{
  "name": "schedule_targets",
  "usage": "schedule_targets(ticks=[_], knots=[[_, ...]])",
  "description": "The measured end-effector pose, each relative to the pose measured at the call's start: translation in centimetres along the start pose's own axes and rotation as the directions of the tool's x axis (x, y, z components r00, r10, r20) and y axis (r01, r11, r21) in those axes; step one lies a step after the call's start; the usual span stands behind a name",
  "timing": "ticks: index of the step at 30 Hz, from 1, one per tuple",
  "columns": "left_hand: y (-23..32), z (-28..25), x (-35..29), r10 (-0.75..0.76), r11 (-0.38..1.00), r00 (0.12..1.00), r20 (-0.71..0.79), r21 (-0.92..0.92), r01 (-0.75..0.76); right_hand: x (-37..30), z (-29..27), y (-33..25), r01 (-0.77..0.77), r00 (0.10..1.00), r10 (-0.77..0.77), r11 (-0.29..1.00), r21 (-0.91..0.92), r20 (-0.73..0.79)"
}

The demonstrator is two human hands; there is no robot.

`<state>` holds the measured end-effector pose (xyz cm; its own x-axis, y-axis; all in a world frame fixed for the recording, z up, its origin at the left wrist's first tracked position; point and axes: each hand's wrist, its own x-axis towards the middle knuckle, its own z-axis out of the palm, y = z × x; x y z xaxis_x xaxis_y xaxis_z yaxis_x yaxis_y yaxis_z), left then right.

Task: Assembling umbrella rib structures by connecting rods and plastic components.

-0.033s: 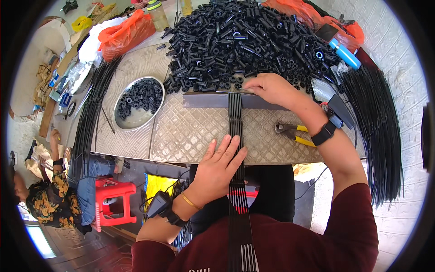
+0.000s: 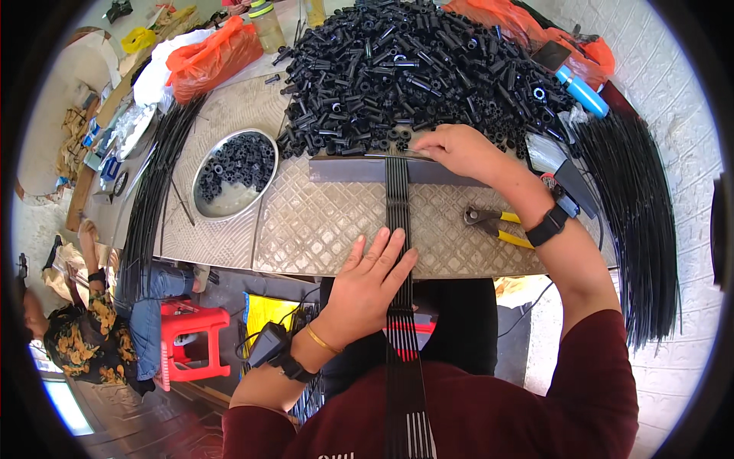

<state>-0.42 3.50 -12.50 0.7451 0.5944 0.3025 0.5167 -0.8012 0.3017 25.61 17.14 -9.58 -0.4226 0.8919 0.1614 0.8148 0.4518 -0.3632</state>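
Observation:
A row of thin black rods (image 2: 397,191) lies side by side, running from a long grey block (image 2: 344,170) across the table edge toward my body. My left hand (image 2: 372,279) rests flat on the rods near the table edge, fingers stretched out and slightly spread. At the block, my right hand (image 2: 459,149) is closed in a pinch on one end of a thin metal rod (image 2: 376,156), which lies crosswise over the far ends of the black rods. My fingertips partly hide it. Just beyond the block rises a large pile of short black tubular parts (image 2: 413,69).
Yellow-handled pincers (image 2: 514,239) lie to the right, and an oval metal bowl (image 2: 200,200) of small black rings stands left. Bundles of black rods (image 2: 638,222) hang at both sides. A blue bottle (image 2: 585,93) is back right. A co-worker (image 2: 88,333) sits left by a red stool (image 2: 195,321).
The co-worker's raised hand at the left has shifted slightly. My own hands and the rods have not visibly moved.

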Motion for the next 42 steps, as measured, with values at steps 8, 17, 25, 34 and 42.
schedule_targets(ticks=[8, 17, 25, 34, 42], knots=[[0.1, 0.0, 0.0, 0.001, 1.0, 1.0, -0.002, 0.009, 0.0, 0.2, -0.1, -0.7, 0.007, 1.0, -0.007, 1.0, -0.013, 0.021], [0.1, 0.0, 0.1, 0.002, 1.0, 1.0, -0.002, 0.012, -0.002, 1.8, 0.7, -0.6, -0.005, 0.998, 0.004, 1.0, 0.029, 0.061], [0.0, 0.1, 0.0, 0.004, 1.0, 1.0, -0.012, 0.003, -0.004, 2.1, 1.1, -0.2, -0.168, 0.978, 0.139, 0.969, 0.184, 0.157], [0.0, 0.0, 0.0, -0.002, 1.0, 1.0, -0.011, -0.005, 0.001, 2.4, 0.9, -0.4, -0.058, 0.994, 0.048, 0.994, 0.09, 0.103], [0.0, 0.1, 0.1, 0.004, 1.0, 1.0, -0.007, 0.013, -0.004, 2.6, 1.5, 0.5, -0.014, 0.998, 0.001, 0.975, 0.221, 0.059]])
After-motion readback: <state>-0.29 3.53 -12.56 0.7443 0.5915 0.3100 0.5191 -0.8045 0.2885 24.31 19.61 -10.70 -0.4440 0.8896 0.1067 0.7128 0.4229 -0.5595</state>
